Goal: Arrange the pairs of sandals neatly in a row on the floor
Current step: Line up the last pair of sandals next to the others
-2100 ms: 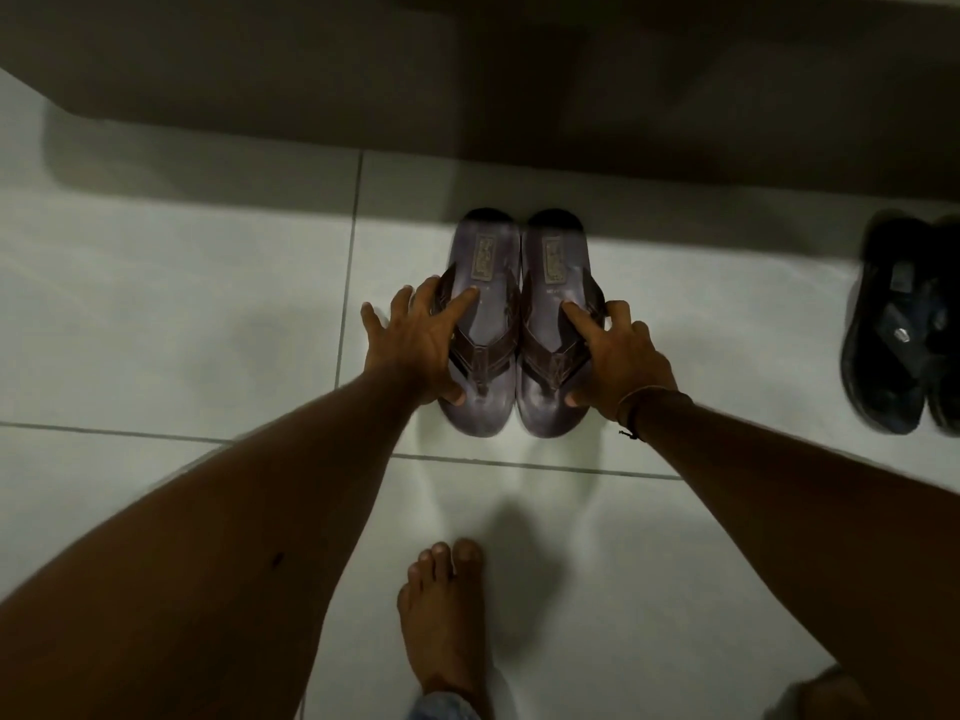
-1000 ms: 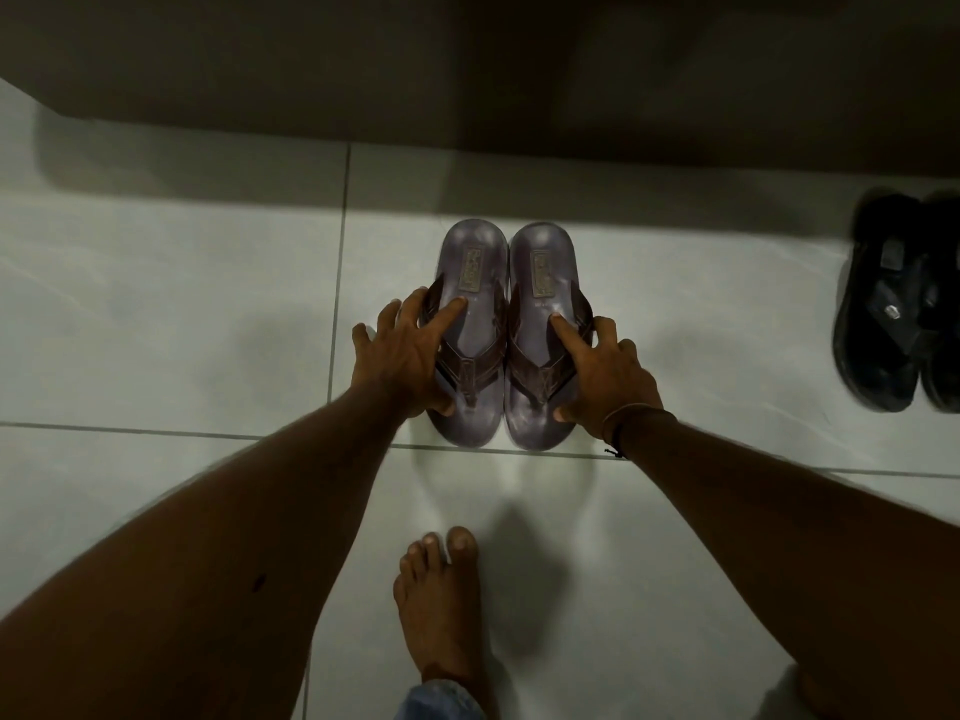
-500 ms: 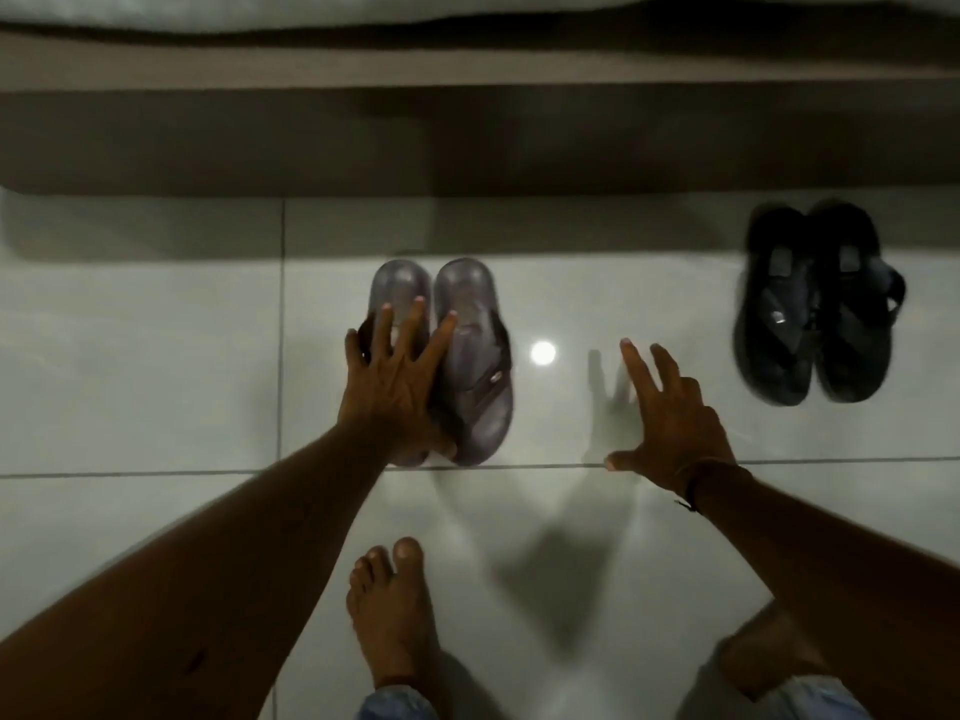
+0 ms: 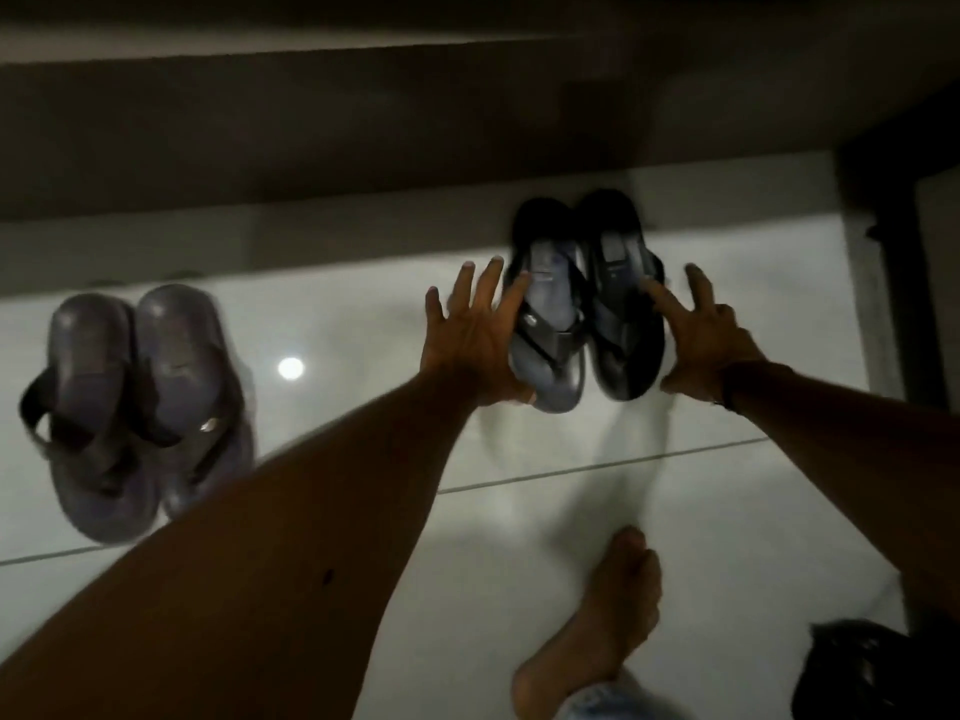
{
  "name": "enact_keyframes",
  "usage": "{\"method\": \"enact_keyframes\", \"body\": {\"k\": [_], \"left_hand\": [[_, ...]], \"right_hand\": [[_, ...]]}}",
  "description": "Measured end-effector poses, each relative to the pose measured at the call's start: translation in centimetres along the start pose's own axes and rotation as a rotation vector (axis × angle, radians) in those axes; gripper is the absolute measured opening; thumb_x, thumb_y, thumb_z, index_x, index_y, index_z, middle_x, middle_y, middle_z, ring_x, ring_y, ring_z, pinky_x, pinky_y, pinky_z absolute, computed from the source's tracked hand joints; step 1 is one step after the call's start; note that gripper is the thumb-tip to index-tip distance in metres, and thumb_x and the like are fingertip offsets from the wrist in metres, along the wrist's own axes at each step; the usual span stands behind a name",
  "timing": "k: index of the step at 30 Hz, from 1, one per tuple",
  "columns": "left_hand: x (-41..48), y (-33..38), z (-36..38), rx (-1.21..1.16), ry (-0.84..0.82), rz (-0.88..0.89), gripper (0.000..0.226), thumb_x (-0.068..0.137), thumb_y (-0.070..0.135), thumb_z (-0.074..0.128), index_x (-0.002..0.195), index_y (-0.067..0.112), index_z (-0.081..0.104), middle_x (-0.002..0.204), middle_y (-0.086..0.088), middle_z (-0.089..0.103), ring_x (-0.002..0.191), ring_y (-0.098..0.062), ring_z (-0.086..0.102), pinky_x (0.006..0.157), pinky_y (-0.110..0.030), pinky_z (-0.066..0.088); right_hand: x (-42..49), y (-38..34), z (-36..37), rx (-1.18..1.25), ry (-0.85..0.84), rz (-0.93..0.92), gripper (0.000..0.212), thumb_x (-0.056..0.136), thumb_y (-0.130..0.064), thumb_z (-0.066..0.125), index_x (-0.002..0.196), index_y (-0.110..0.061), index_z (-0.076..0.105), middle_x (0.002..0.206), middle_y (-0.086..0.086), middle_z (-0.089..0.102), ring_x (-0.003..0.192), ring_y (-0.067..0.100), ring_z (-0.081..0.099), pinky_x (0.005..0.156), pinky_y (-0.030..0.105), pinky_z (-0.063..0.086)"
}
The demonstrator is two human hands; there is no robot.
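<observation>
A black pair of sandals (image 4: 587,304) lies side by side on the pale tiled floor near the wall, right of centre. My left hand (image 4: 475,340) is spread flat against the left sandal's outer edge, fingers apart. On the other side, my right hand (image 4: 706,340) reaches the right sandal's outer edge, fingers spread and fingertips touching its strap area. Neither hand is closed around a sandal. A brown-purple pair of sandals (image 4: 135,402) rests together at the far left, with nothing touching it.
A dark wall base (image 4: 363,148) runs along the back. A dark vertical post or door frame (image 4: 893,283) stands at the right. My bare foot (image 4: 597,621) is planted below the black pair. Another dark object (image 4: 872,672) sits in the bottom right corner, too blurred to identify.
Both hands left the brown-purple pair and moved right to flank the black pair. The view swung right, so the brown-purple pair now sits at the far left.
</observation>
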State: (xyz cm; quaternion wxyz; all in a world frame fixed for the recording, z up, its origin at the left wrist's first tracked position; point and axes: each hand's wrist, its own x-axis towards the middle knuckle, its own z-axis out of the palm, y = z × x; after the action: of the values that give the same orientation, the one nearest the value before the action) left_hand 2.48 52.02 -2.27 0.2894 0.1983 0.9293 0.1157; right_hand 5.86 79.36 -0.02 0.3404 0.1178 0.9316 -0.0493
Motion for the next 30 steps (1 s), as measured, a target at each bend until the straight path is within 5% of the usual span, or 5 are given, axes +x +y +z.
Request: {"method": "enact_keyframes", "body": {"k": [4,9,30], "left_hand": [[3.4,2.0,1.0,0.093,-0.015,-0.012,0.144,0.056,0.075,0.085,0.165,0.037,-0.002,0.175,-0.006,-0.013,0.160,-0.039,-0.010,0.124,-0.070,0.004],[4.1,2.0,2.0,0.086,-0.045,-0.051,0.145,0.055,0.071,0.089,0.164,0.040,-0.001,0.173,-0.006,-0.020,0.159,-0.042,-0.013,0.123,-0.073,0.004],[-3.7,0.0,5.8,0.005,-0.039,-0.066,0.142,0.057,0.063,0.092,0.164,0.041,0.001,0.173,-0.005,-0.017,0.159,-0.039,-0.009,0.122,-0.074,0.007]], "right_hand": [[3.6,-0.2,-0.1,0.185,-0.045,-0.055,0.135,0.057,-0.009,0.089,0.155,-0.048,0.004,0.161,0.012,0.011,0.125,0.049,0.050,0.103,0.052,0.048],[4.5,-0.7,1.5,0.239,0.042,-0.079,0.133,0.055,-0.017,0.094,0.157,-0.043,0.012,0.147,0.017,0.029,0.122,0.048,0.048,0.106,0.055,0.045],[-1.7,-2.7,7.1,0.196,0.053,-0.162,0.132,0.057,-0.016,0.095,0.157,-0.039,0.013,0.151,0.013,0.025,0.123,0.044,0.045,0.099,0.061,0.050]]}}
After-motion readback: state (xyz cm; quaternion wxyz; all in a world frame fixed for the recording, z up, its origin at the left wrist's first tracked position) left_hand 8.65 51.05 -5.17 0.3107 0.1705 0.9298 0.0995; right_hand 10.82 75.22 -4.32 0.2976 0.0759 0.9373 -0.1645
